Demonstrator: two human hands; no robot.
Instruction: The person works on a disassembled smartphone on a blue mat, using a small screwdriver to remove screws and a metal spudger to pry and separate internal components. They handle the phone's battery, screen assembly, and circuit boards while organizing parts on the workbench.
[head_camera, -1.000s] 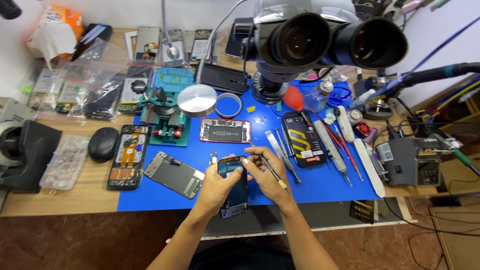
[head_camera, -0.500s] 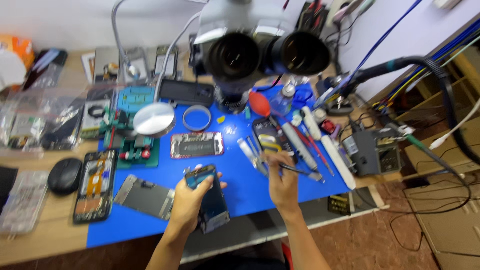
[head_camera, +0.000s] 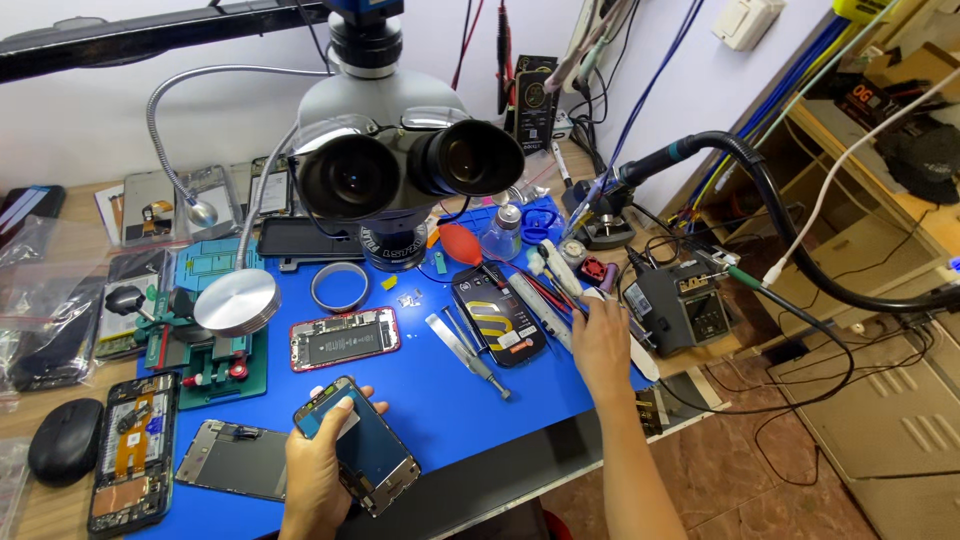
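My left hand (head_camera: 315, 472) grips a detached phone screen (head_camera: 368, 458) with a dark blue glass face, held over the front edge of the blue work mat (head_camera: 440, 400). Out at the mat's right edge, my right hand (head_camera: 600, 345) has its fingers closed on a thin tool with a purple grip (head_camera: 606, 287). It sits among a row of screwdrivers and tweezers (head_camera: 545, 290). An opened red phone (head_camera: 343, 338) showing its battery lies in the middle of the mat. A black phone with yellow stripes (head_camera: 498, 315) lies between it and my right hand.
A stereo microscope (head_camera: 400, 170) hangs over the back of the mat. A green clamp fixture (head_camera: 205, 355), a grey phone panel (head_camera: 235, 460), an opened phone (head_camera: 130, 455) and a mouse (head_camera: 65, 440) lie left. A soldering station (head_camera: 685, 305) with cables stands right.
My right hand has left the screen and moved right to the tool row. The left hand keeps the screen, now lower left. The camera has swung to the right.
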